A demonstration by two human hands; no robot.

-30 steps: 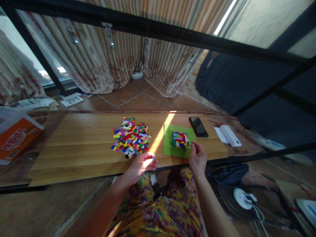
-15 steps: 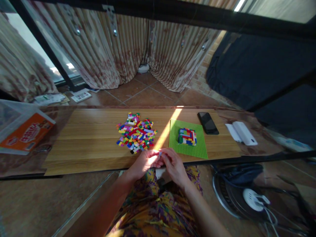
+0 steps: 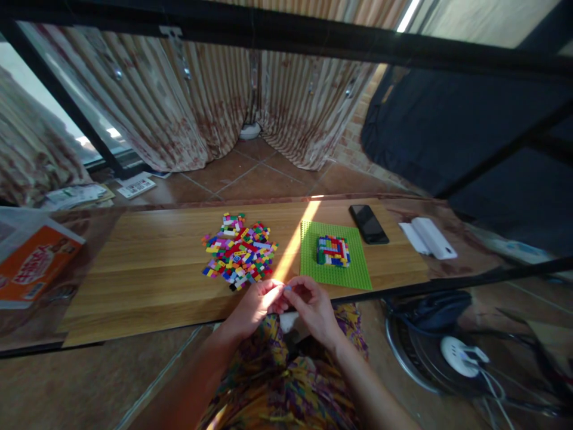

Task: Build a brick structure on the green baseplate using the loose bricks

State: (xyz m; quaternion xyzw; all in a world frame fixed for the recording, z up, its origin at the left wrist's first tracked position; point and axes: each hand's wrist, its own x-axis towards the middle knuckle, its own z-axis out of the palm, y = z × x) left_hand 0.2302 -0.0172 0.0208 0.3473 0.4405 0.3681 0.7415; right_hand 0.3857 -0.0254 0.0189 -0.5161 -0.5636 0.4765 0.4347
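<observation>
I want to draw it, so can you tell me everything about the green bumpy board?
The green board is four-sided, studded and looks like plastic. It lies flat on the wooden table, near the front edge. A multicoloured brick block sits around its middle. The right hand is by its near left corner; I can't tell if they touch.

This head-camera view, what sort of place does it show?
Probably a room in a home, judging by the long patterned curtains, the tiled floor and the pile of colourful toy bricks.
</observation>
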